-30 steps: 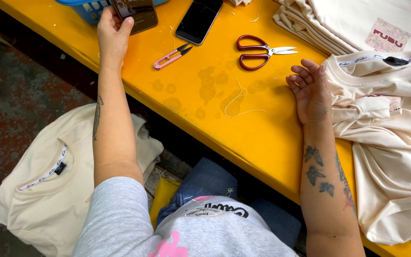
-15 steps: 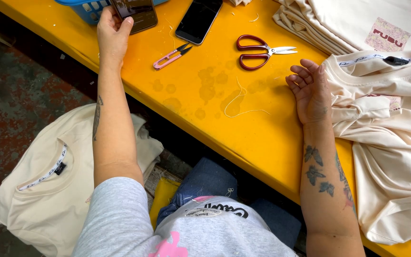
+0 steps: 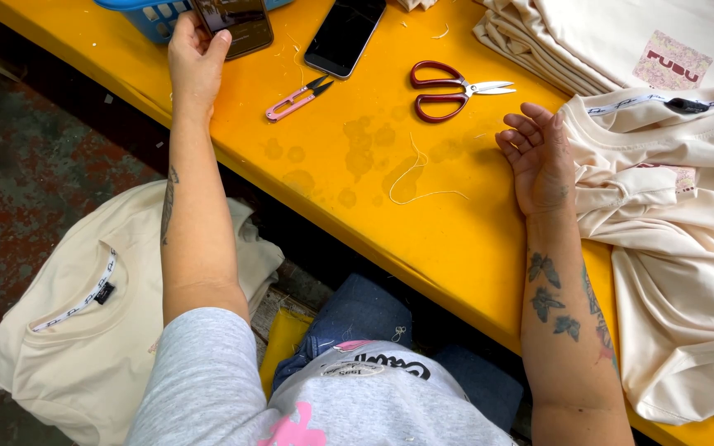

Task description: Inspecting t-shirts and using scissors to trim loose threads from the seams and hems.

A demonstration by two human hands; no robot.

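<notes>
nothing moved since earlier frames: left hand [image 3: 196,58] fingers clasp dark glossy smartphone [image 3: 235,21] at far table edge, rigid, slippery, best gripped by its sides; right hand [image 3: 539,157] rests loosely curled, empty, against soft cream cotton shirt [image 3: 687,248].

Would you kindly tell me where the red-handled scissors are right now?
In the head view, the red-handled scissors lie on the yellow table, between the black phone and the right hand.
</notes>
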